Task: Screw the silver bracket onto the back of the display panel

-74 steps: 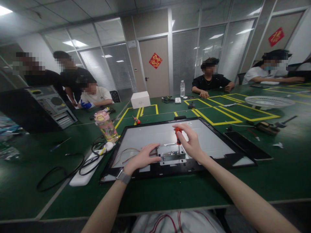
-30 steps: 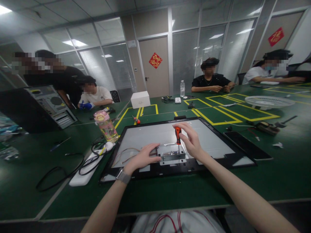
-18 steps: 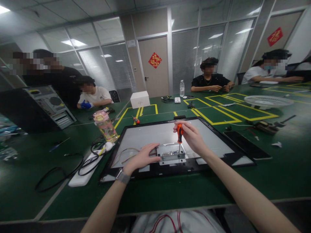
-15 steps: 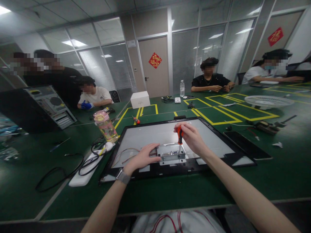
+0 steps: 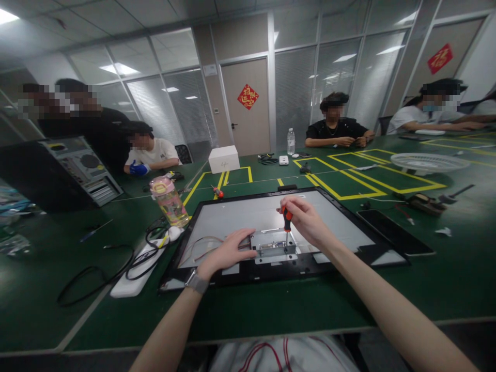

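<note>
A flat display panel (image 5: 225,213) with a black frame lies on the table in front of me. On its near middle sits a metal bracket (image 5: 267,238) with a small board and connectors in it. My right hand (image 5: 306,217) grips an orange-and-black screwdriver (image 5: 287,221) by its handle, upright, with the tip down at the bracket's right part; the exact contact point is too small to make out. Against the bracket's left edge rests my left hand (image 5: 228,252), fingers stretched out and thumb apart. Thin wires (image 5: 203,245) run under that hand.
Left of the panel are a white power strip (image 5: 135,274) with black cable and a drink bottle (image 5: 168,201). A black phone-like slab (image 5: 393,231) lies right. Beyond are a second screwdriver (image 5: 218,192), a white box (image 5: 223,159) and a computer case (image 5: 85,165). Several people sit or stand around.
The right-hand fingers have shifted slightly on the screwdriver handle, whose visible orange markings have turned. My left hand and the panel have stayed in place.
</note>
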